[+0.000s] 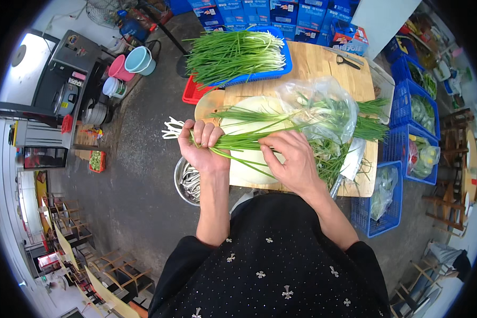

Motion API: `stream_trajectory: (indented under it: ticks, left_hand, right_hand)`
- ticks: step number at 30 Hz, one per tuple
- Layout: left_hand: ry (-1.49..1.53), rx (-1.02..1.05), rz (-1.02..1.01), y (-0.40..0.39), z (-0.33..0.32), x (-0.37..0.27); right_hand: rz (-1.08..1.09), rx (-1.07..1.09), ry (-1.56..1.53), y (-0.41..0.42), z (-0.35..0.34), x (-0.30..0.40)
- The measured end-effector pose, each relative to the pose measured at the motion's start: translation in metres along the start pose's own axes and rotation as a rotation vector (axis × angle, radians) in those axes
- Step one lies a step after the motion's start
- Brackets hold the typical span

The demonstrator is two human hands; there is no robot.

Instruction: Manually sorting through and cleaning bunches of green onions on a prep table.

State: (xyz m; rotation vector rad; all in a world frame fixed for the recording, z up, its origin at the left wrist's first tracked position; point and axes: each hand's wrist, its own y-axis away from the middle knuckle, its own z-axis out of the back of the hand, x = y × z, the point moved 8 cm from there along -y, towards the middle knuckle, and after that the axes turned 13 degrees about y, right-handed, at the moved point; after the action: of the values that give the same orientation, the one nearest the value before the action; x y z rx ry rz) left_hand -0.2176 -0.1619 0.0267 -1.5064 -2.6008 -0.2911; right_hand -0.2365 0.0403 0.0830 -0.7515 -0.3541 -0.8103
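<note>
My left hand point(204, 145) is closed around a bundle of green chives point(240, 142), whose white ends stick out to its left. At the bundle's green part is my right hand point(290, 159), thumb and fingers bent near the leaves; whether it pinches any is unclear. Beneath lies a pale round board point(254, 171) on a wooden table point(318, 59). More chives lie partly under a clear plastic bag point(330, 93) to the right. A cleaver point(351, 159) rests by loose green trimmings point(330, 165). A blue basket point(289, 59) heaped with chives stands at the back.
A metal bowl point(177, 185) of white-and-dark strips sits below my left wrist. Behind the bag lie a black-handled peeler point(348, 62) and a knife point(344, 55). A red basket point(189, 93) is at the left edge, blue crates point(399, 194) at the right, stacked blue boxes point(258, 14) behind.
</note>
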Motion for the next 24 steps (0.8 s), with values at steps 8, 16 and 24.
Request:
stream_trajectory:
  ticks: [8, 16, 24]
  left_hand:
    - [-0.007, 0.056, 0.028, 0.001, -0.004, 0.002]
    - [-0.026, 0.098, 0.081, 0.003, -0.006, 0.009]
    - [-0.245, 0.086, -0.044, 0.009, -0.007, 0.007]
  right_hand:
    - [-0.177, 0.150, -0.215, 0.004, -0.020, -0.016]
    - [-0.259, 0.172, -0.336, 0.008, -0.032, -0.025]
    - [-0.039, 0.004, -0.006, 0.001, -0.019, -0.004]
